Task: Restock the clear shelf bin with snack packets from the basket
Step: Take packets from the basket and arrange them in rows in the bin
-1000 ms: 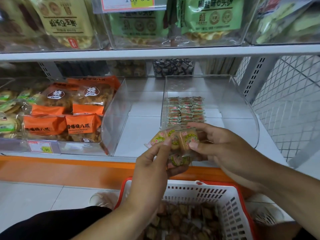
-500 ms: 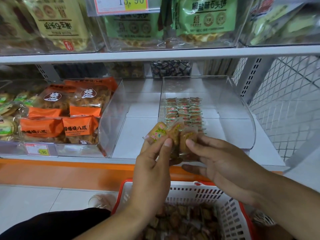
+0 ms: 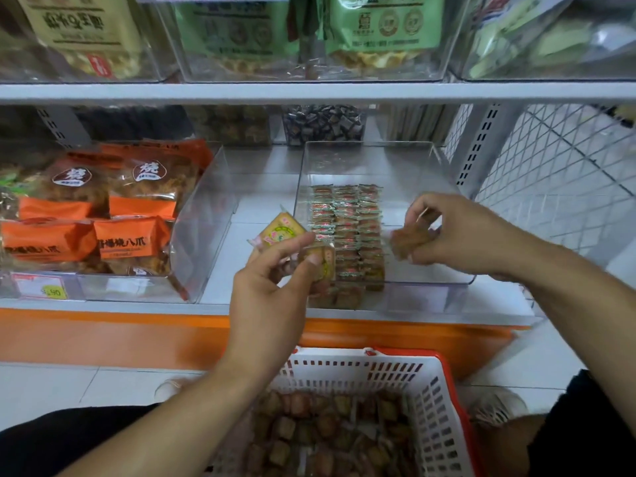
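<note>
Your two hands were together half a second ago, both on one bunch of packets in front of the bin; now they are apart. Your left hand (image 3: 275,284) keeps its grip closed around a few small snack packets (image 3: 285,232), with a yellow one sticking up at 11 o'clock from the thumb. This hand hovers just at the front left corner of the clear shelf bin (image 3: 447,287), above the orange shelf edge (image 3: 103,335).

Your right hand (image 3: 461,235) has moved to 3 o'clock, over the open right part of the bin. Its grip pinches one brown packet (image 3: 411,241), blurred by motion, beside the rows of packets (image 3: 347,232) already lying in the left part of the bin.

The white and red basket (image 3: 433,401) stands at 6 o'clock below your arms, with many loose packets in it. At 9 o'clock, a second clear bin (image 3: 206,222) holds orange snack bags (image 3: 130,239). At 12 o'clock, the upper shelf (image 3: 309,92) carries green bags (image 3: 382,25) in clear bins.
</note>
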`<state>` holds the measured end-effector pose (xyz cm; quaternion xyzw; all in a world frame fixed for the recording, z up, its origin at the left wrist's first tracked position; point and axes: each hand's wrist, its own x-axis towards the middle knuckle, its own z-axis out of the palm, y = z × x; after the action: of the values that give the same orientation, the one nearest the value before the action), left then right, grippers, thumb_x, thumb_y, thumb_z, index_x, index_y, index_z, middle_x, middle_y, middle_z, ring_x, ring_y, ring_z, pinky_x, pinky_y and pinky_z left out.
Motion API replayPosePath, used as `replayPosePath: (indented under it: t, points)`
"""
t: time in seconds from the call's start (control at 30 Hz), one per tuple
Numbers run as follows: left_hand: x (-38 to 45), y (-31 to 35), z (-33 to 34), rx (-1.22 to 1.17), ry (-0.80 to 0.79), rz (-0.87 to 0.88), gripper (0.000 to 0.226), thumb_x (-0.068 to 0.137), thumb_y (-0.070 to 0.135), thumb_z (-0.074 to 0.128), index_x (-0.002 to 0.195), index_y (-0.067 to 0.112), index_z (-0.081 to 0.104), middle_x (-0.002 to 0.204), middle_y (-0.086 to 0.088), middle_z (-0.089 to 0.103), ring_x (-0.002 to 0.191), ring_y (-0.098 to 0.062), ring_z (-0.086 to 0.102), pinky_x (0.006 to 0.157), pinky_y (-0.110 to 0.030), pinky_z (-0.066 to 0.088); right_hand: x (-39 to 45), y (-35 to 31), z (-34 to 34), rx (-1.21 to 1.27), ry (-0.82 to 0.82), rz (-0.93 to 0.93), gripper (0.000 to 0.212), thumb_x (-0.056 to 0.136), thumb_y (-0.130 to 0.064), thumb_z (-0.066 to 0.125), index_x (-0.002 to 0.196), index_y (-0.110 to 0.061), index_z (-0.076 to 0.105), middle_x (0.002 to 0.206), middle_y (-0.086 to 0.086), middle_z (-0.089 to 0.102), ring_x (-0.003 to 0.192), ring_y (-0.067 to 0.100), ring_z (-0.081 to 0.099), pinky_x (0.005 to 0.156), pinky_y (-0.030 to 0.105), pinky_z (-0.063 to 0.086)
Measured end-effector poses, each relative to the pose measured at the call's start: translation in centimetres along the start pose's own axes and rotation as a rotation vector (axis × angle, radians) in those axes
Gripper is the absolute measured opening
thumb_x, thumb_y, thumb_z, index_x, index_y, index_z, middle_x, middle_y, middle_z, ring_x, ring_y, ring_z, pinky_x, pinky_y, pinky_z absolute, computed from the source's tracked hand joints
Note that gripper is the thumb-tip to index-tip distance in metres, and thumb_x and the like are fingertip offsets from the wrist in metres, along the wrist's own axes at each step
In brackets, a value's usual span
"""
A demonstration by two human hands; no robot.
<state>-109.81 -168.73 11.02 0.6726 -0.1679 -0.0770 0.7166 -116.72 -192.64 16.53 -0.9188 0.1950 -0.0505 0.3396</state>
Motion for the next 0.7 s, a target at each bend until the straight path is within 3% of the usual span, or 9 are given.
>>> replayPosePath:
  t: [0.07, 0.13, 0.23, 0.33, 0.5, 0.6, 0.7]
  points:
    - [0.0, -0.2, 0.3, 0.013, -0.005, -0.012, 0.026, 0.094, 0.016, 0.071, 0.106, 0.037, 0.079, 0.112, -0.010, 0.074, 0.102, -0.024, 0.074, 0.083, -0.036, 0.063, 0.9, 0.6, 1.1, -0.197, -0.153, 0.056, 0.033, 0.068, -0.022, 0.087, 0.090, -0.031, 0.063, 0.089, -0.007, 0.066, 0.074, 0.012, 0.062, 0.058, 0.027, 0.046]
    - [0.0, -0.4, 0.5, 0.023, -0.011, -0.026, 0.026, 0.094, 0.016, 0.071, 0.107, 0.037, 0.079, 0.115, -0.010, 0.074, 0.105, -0.025, 0.073, 0.088, -0.040, 0.062, 2.1, 0.9, 2.2, -0.271, -0.234, 0.071, 0.033, 0.072, -0.020, 0.086, 0.096, -0.028, 0.065, 0.092, -0.007, 0.064, 0.081, 0.015, 0.061, 0.063, 0.029, 0.048]
    - [0.1, -0.3, 0.8, 0.019, -0.016, -0.049, 0.027, 0.094, 0.014, 0.071, 0.105, 0.038, 0.079, 0.116, -0.008, 0.073, 0.105, -0.024, 0.073, 0.088, -0.041, 0.062, 3.5, 1.1, 2.9, -0.207, -0.311, 0.133, 0.036, 0.076, -0.004, 0.080, 0.102, -0.026, 0.071, 0.095, -0.004, 0.065, 0.084, 0.015, 0.061, 0.061, 0.025, 0.046]
    - [0.1, -0.3, 0.8, 0.031, -0.035, -0.061, 0.029, 0.095, 0.014, 0.070, 0.105, 0.040, 0.078, 0.117, -0.003, 0.073, 0.104, -0.021, 0.074, 0.087, -0.039, 0.062, 4.2, 1.4, 3.4, -0.159, -0.428, 0.165, 0.045, 0.079, 0.005, 0.069, 0.107, -0.030, 0.072, 0.112, 0.000, 0.066, 0.097, 0.020, 0.062, 0.066, 0.024, 0.048]
    - [0.1, -0.3, 0.9, 0.011, -0.051, -0.079, 0.031, 0.096, 0.012, 0.068, 0.099, 0.041, 0.079, 0.117, -0.003, 0.073, 0.099, -0.019, 0.075, 0.084, -0.036, 0.063, 4.3, 2.3, 4.1, -0.027, -0.418, 0.245, 0.044, 0.082, 0.010, 0.060, 0.087, -0.033, 0.067, 0.113, 0.002, 0.062, 0.104, 0.024, 0.060, 0.068, 0.026, 0.050]
    - [0.0, -0.2, 0.8, 0.011, -0.078, -0.081, 0.031, 0.097, 0.013, 0.067, 0.100, 0.041, 0.078, 0.122, -0.005, 0.070, 0.100, -0.021, 0.075, 0.081, -0.031, 0.063, 4.0, 2.3, 4.3, 0.019, -0.380, 0.259, 0.037, 0.084, 0.008, 0.062, 0.090, -0.028, 0.068, 0.108, 0.005, 0.064, 0.100, 0.023, 0.061, 0.068, 0.025, 0.049]
    - [0.0, -0.1, 0.8, -0.012, -0.084, -0.086, 0.032, 0.097, 0.010, 0.066, 0.099, 0.040, 0.078, 0.119, -0.005, 0.071, 0.094, -0.019, 0.076, 0.074, -0.024, 0.062, 3.8, 1.9, 4.5, -0.106, -0.387, 0.207, 0.026, 0.090, -0.003, 0.063, 0.095, -0.024, 0.077, 0.102, -0.003, 0.067, 0.090, 0.014, 0.060, 0.064, 0.021, 0.042]
